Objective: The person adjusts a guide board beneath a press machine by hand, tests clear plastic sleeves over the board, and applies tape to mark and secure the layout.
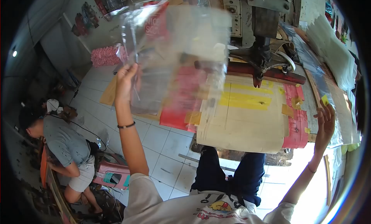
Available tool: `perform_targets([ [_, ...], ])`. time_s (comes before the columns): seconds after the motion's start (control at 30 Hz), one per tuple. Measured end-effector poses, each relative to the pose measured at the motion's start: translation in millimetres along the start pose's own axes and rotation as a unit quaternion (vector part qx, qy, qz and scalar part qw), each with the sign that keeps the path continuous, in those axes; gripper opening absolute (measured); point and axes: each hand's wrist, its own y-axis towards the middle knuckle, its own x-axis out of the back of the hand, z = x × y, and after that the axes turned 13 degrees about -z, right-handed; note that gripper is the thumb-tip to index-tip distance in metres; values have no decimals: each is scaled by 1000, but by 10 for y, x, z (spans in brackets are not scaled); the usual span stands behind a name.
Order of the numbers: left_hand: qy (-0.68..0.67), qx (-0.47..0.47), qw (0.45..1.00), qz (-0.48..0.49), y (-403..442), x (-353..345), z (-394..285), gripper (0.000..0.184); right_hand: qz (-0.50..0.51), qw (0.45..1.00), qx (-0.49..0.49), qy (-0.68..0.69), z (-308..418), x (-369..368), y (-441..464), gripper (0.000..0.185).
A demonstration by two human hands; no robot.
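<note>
Your left hand (126,79) pinches a clear plastic sheet with red print (174,42), raised above that grip; right of it lies a cream board with yellow tape (243,123). Your right hand (325,121), fingers loosely parted, hovers beside a small yellow piece (324,100).

"See the left arm (132,146)?"
"Raised out front, its grip (131,70) closed, thumb pressing toward the fingers."
"And the right arm (303,181)?"
"Reaching forward, well out to the side; that right grip (325,119) is open, fingers loosely bent."
</note>
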Motion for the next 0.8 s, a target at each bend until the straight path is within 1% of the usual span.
perform_targets([
  [0.03,-14,10,996,-88,261,87,31,22,-9,999,-45,-11,-154,34,-66,49],
  [0.07,-55,9,994,-98,551,192,128,21,10,998,-60,-34,-208,33,-108,47],
  [0.1,-97,7,990,-106,861,299,274,20,-1,997,-72,-29,-366,33,-190,45],
  [0.13,-139,3,984,-113,1132,395,406,19,10,995,-94,-32,-481,45,-241,44],
  [0.17,-134,23,983,-126,1363,454,535,19,21,992,-117,-36,-567,45,-270,43],
  [0.23,-125,64,978,-153,1767,507,788,17,14,980,-165,-111,-593,4,-371,41],
  [0.33,-99,73,979,-162,2288,333,1173,15,-21,963,-214,-160,-335,-231,-366,39],
  [0.43,-173,133,957,-190,2550,-61,1724,14,-37,963,-211,-163,-333,-264,-396,36],
  [0.47,-157,148,956,-198,2726,-52,2138,17,-38,966,-191,-168,-410,-232,-416,36],
  [0.53,-164,187,950,-186,2787,-191,2601,23,-40,972,-140,-185,-598,-154,-470,35],
  [0.57,-145,199,953,-176,2750,-320,2692,25,-42,973,-109,-197,-660,-124,-458,34],
  [0.6,-125,210,955,-165,2711,-449,2782,27,-45,966,-162,-194,-450,-186,-423,33],
  [0.67,0,201,965,-169,2672,-606,2825,31,-48,963,-178,-198,-461,-181,-397,32],
  [0.7,20,192,968,-160,2557,-739,2640,29,-40,972,-132,-192,-627,-131,-417,31],
  [0.73,43,187,969,-153,2328,-928,2291,28,-32,978,-86,-186,-782,-86,-434,30],
  [0.77,68,184,969,-148,2213,-1000,2136,27,-41,976,-89,-195,-786,-113,-424,29],
  [0.8,62,147,979,-125,2265,-947,2207,27,-46,973,-94,-205,-755,-119,-425,29],
])
